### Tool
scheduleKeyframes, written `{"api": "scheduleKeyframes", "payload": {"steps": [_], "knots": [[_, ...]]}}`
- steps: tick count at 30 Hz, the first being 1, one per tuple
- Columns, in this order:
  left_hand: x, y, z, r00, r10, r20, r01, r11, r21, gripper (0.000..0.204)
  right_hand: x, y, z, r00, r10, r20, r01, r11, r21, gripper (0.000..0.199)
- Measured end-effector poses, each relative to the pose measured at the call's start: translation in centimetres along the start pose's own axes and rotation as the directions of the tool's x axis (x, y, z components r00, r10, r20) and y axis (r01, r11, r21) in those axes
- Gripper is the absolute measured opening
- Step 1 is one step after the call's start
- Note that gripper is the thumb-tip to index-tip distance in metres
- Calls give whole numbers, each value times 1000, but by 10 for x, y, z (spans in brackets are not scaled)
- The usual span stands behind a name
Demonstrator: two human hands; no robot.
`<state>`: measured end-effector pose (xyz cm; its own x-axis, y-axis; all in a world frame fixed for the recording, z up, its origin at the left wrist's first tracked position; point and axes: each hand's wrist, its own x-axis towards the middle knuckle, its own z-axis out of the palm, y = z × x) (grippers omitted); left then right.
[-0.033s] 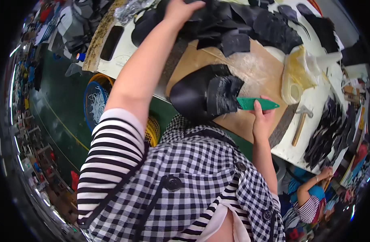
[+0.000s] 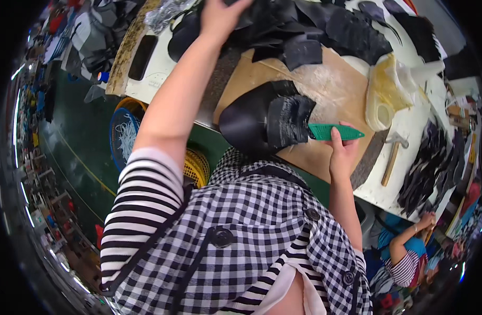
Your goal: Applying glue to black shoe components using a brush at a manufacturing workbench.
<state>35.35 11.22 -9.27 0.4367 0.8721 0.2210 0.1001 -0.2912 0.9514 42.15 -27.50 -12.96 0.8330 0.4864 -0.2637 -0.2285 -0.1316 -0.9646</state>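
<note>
Brown board [image 2: 335,89] carries one glue-coated black piece [image 2: 267,118] — your right hand [image 2: 341,149] grips the green brush [image 2: 333,131]; your left hand [image 2: 220,16] closes on the black pile [image 2: 325,26], many uncoated.

The green brush handle [image 2: 335,131] looked like smooth, hard plastic. The black piece [image 2: 249,121] beneath it was matt, its smeared patch wetly glossy (glue, by the look). The board [image 2: 330,86] was rough brown cardboard, and the hammer [image 2: 392,155] had a wooden shaft.
</note>
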Motion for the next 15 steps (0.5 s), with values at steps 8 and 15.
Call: {"api": "scheduleKeyframes", "payload": {"steps": [8,15], "knots": [[-218,50,-21,994,-7,109,-35,923,384,32,0,4,-7,992,81,-100,-76,996,54,32],[-258,3,19,940,-237,247,166,947,276,27,-8,12,28,978,-168,121,155,982,112,32]]}}
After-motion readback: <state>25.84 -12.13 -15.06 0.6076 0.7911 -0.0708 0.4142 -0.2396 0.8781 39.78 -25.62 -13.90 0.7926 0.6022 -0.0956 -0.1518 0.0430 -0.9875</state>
